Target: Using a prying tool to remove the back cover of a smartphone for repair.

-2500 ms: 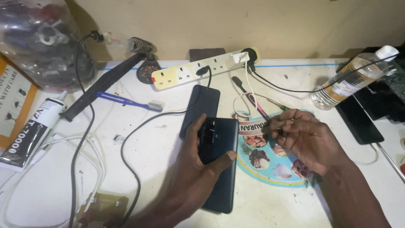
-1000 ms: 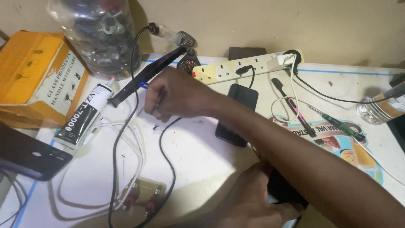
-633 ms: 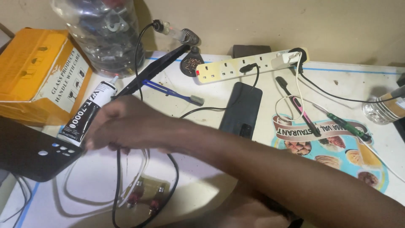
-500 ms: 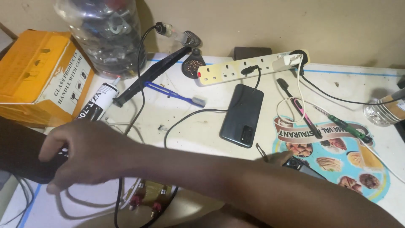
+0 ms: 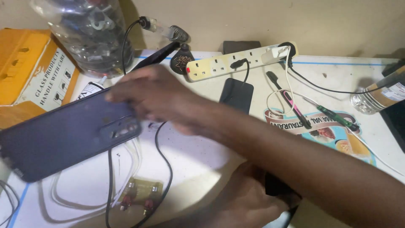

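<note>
Right hand (image 5: 156, 95), arm crossed over to the left of the table (image 5: 202, 143), grips a dark blue phone back cover (image 5: 67, 137) by its right end, lifted above the white cables (image 5: 130, 156). Left hand (image 5: 249, 202) sits low at the near edge, closed on a dark phone (image 5: 278, 190). Half a second ago the right hand was reaching toward the cover at the far left; now the cover is raised and nearer centre.

— What sits along the back wall?
— A cream power strip (image 5: 238, 63) at upper centre, a clear plastic jar (image 5: 90, 36) and an orange cardboard box (image 5: 29, 69) at upper left.
— And on the right?
— A green-handled screwdriver (image 5: 335, 117) and a pink-and-black tool (image 5: 291, 101) lie over a printed flyer (image 5: 333, 135); a clear bottle (image 5: 377, 95) lies at the right edge.
— Lower left?
— A small circuit board (image 5: 141, 194) among white and black cables (image 5: 162, 143).
</note>
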